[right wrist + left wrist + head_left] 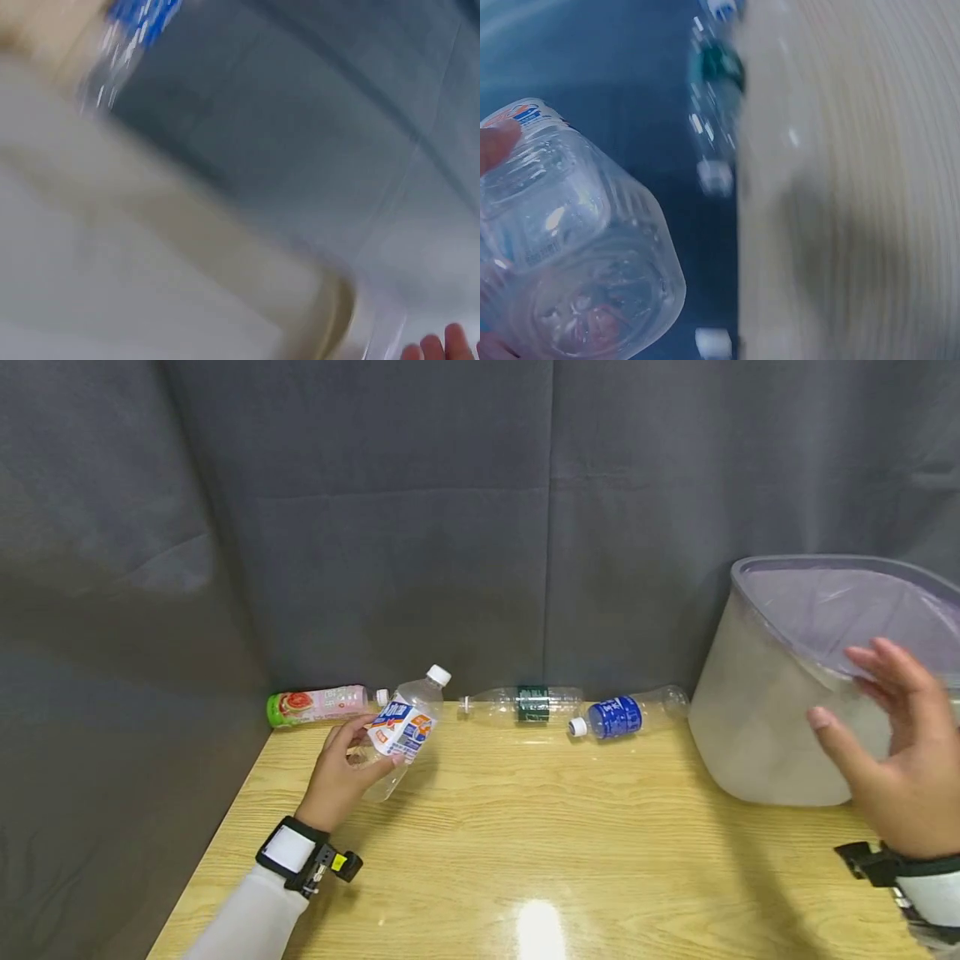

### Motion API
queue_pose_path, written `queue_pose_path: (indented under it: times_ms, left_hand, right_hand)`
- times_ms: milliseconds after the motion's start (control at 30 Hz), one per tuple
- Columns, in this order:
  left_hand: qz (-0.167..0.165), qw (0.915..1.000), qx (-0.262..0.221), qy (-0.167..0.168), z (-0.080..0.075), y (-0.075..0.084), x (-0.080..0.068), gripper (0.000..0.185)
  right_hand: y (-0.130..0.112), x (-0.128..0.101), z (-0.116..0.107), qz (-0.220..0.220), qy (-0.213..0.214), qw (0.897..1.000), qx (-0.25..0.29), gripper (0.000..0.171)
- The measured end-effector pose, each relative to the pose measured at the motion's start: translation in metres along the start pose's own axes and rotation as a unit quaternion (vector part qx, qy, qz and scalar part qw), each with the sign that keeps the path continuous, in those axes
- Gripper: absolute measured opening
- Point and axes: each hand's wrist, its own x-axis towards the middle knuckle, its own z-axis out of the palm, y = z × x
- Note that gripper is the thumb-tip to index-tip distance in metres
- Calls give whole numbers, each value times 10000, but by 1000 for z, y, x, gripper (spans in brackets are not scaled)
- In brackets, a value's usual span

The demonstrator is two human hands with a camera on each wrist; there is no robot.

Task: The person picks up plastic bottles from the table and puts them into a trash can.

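Observation:
My left hand (347, 772) grips a clear plastic bottle (422, 697) with a white cap and a blue, white and orange label. The bottle is tilted, cap up and to the right, above the table's left part. In the left wrist view the base of this bottle (607, 292) faces the camera, with the thumb on its label. My right hand (911, 752) is in front of the bin at the right, fingers spread and holding nothing. Its fingertips (456, 341) show at the lower right corner of the blurred right wrist view.
Along the curtain lie a pink-and-green labelled bottle (318, 705), a green-labelled bottle (533, 703) and a blue-labelled bottle (618, 717). A whitish bin (757, 718) with a plastic liner stands on the right of the wooden table (525, 827). A dark curtain (405, 543) closes off the back and left.

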Motion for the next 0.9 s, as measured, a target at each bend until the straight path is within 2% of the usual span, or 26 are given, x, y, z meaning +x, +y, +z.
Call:
queue_pose_path:
  times_ms: [167,333,533,667,767,900]
  left_hand:
    - [333,9981,-426,-307,19,31,-14,71]
    - [476,9939,-732,-668,35,55,-31,72]
    - [471,9885,-1084,-948,57,76,-47,71]
    - [636,9852,-1102,-1148,71,86,-58,71]
    - [820,9818,-1067,-1343,79,93,-65,70]
    - [905,9800,-993,-1470,82,100,-75,71]
  right_hand:
    - [-12,-31,42,47,-804,9955,504,76]
    - [-18,-61,74,544,-1265,9875,764,80]
    - [-24,-92,105,1148,-1954,9658,1260,79]
    - [-32,-109,124,1475,-2327,9487,1550,77]
    - [-39,-118,135,1726,-2388,9391,1766,75]
    - [-46,-126,146,1937,-2435,9287,2017,73]
